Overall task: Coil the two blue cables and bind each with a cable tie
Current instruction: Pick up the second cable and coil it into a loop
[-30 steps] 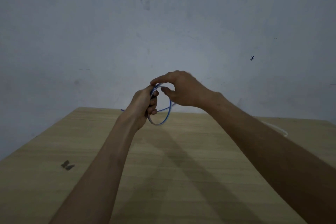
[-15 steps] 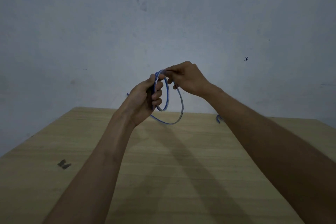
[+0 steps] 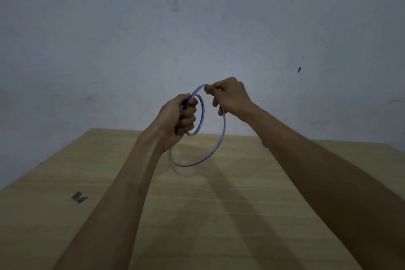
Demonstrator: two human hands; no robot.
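Observation:
Both hands are raised above the far part of the wooden table (image 3: 219, 215), working one blue cable (image 3: 217, 151). My left hand (image 3: 177, 116) grips the gathered turns in its fist, with a small loop standing out to its right. My right hand (image 3: 230, 96) pinches the cable at the top of a larger loop, which hangs down to just above the tabletop. A short bit of blue cable (image 3: 264, 144) shows beside my right forearm. No cable tie is visible.
A small dark object (image 3: 79, 197) lies on the table at the left. A plain grey wall (image 3: 197, 28) rises right behind the table's far edge.
The right hand has pulled up and to the right, and the hanging loop has grown much larger. The left hand has kept its grip on the coil and risen slightly.

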